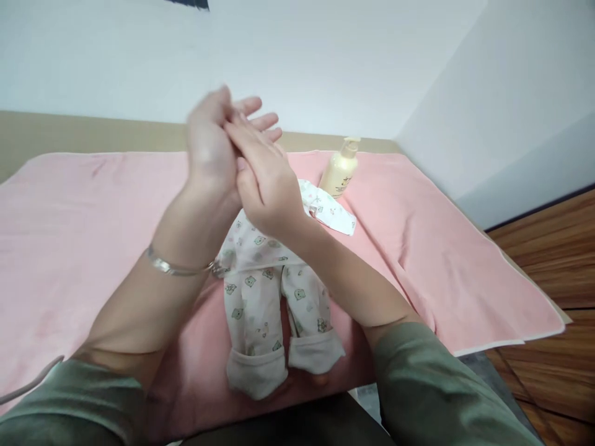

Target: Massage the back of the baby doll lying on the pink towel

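Two hands: from my end I see the left hand (211, 139) and the right hand (274, 186) meeting in mid-air, pressed together, both slightly blurred.
Left hand: palm turned into view, fingers stretched out and apart at the tips; a silver bracelet (179, 271) circles its wrist.
Right hand: laid across the left palm, fingers extended rather than curled.
Printed outfit: I find the printed outfit (255, 310) on the pink cloth (93, 210), below the hands and between the forearms, trouser legs toward me with cuffs turned up; the hands hide part of its top.
Pump bottle: a pale yellow pump bottle (340, 173) stands right of the hands, near the outfit's sleeve; whether they touch I cannot tell.
Far edge: the cloth stops short of the wall (325, 62), leaving a beige strip of table (116, 131).
Right edge: white trim runs out to a corner beside the wooden cabinet (548, 260).
Open room: I read broad flat cloth to the left, and creased cloth right of the bottle.
Near left: a grey cable (35, 383) crosses just beside the green sleeve (79, 393).
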A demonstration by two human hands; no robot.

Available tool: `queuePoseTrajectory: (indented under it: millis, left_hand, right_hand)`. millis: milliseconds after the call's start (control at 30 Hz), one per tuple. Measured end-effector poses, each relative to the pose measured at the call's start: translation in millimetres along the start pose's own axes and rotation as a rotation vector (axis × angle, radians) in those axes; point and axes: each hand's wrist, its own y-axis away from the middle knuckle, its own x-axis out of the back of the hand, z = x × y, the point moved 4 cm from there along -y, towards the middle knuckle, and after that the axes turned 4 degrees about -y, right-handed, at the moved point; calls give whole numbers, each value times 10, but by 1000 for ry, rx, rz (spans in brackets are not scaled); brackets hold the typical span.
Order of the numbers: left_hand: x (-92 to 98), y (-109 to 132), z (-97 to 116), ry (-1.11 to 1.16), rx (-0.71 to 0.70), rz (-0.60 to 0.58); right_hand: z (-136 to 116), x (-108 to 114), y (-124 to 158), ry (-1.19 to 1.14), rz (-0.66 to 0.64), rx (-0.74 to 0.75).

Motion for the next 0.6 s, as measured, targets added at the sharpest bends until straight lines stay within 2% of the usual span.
queuePoseTrajectory:
  millis: [33,100,167,267,367,433,600]
  left_hand:
    - [-49,-112,-117,66,88,30]
    - [-69,-359,-393,62,150,82]
    - [-13,-577,-668,10,115,128]
    - [88,-745,-934,-102,-13,167]
    - [149,-757,-1018,-200,-72,221]
    - [172,-742,-1024,-253,-102,255]
    - [234,-696,-1101,-399,-204,352]
  right_hand:
    - [185,-95,12,-12,-33,-49]
    - [519,-259,50,-22,-107,-142]
    - [762,-380,96,-11,-202,-229]
    - [931,-464,159,63,-323,-345]
    - [951,-483,193,128,-385,-417]
    - [947,-493,200,143,-415,-413]
    - [991,-515,237,154,-607,-228]
